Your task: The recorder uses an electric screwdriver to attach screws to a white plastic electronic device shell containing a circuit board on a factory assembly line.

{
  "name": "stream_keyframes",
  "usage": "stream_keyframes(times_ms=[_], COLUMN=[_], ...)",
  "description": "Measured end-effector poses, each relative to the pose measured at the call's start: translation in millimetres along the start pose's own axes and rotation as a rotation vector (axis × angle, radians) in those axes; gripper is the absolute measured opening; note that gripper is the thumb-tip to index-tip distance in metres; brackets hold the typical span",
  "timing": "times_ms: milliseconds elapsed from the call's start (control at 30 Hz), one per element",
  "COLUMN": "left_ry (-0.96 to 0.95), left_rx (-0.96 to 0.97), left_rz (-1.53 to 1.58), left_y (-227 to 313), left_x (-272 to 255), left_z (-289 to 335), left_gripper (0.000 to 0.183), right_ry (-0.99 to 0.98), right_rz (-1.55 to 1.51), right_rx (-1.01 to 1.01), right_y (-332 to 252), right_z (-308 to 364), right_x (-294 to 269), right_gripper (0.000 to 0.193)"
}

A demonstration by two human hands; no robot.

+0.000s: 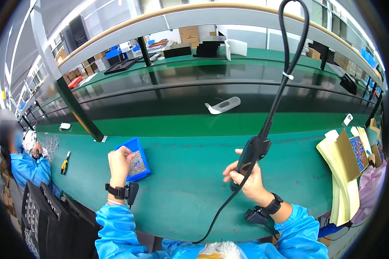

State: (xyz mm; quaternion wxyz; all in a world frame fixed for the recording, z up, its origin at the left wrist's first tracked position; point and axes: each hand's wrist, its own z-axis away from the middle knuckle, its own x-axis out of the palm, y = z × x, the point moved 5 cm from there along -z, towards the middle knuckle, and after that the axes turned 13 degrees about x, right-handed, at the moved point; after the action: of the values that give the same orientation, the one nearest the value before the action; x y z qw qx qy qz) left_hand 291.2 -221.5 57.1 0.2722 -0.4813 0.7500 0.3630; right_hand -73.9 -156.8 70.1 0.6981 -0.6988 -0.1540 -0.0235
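Note:
My right hand (246,177) grips a black electric screwdriver (253,156) held upright over the green bench mat (194,190); its black cable (289,56) loops up overhead and another length trails down to the bench edge. My left hand (120,163) reaches into a small blue tray (143,169) of tiny silver screws, fingers pinched together at the tray's left side; what they hold is too small to tell. Both wrists wear black straps over blue sleeves.
A white curved plastic part (224,105) lies on the dark conveyor belt (181,103). Yellow sheets and cardboard (343,172) stack at the right. Another person in blue (23,166) works at the left, near yellow-handled pliers (65,162). Black trays (47,220) stand at the lower left.

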Motion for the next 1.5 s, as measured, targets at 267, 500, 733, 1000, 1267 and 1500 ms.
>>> stream_keyframes(times_ms=[267,500,733,1000,1267,1500], left_ry=[-0.416,-0.590,-0.447,-0.542,-0.078,-0.641], left_rx=[0.510,0.356,0.359,0.378,0.329,-0.083], left_rz=[0.614,0.950,1.058,0.994,0.239,-0.176], left_y=[212.1,240.8,241.8,243.0,139.6,-4.3], left_x=[32.7,54.4,55.8,55.1,11.5,46.4], left_z=[69.0,89.1,90.6,89.4,25.1,18.2], left_gripper=[0.012,0.033,0.045,0.048,0.041,0.018], right_ry=[-0.203,-0.286,-0.266,-0.228,-0.218,-0.238], right_rz=[-0.207,-0.319,-0.353,-0.316,-0.321,-0.240], right_rx=[0.027,-0.079,-0.079,-0.099,-0.070,-0.065], right_y=[1.6,-7.9,-1.5,-1.5,-1.1,-0.6], right_z=[6.3,19.0,15.5,14.8,14.1,17.0], right_x=[14.5,22.3,22.1,18.3,14.9,22.3], right_gripper=[0.076,0.068,0.065,0.064,0.064,0.063])
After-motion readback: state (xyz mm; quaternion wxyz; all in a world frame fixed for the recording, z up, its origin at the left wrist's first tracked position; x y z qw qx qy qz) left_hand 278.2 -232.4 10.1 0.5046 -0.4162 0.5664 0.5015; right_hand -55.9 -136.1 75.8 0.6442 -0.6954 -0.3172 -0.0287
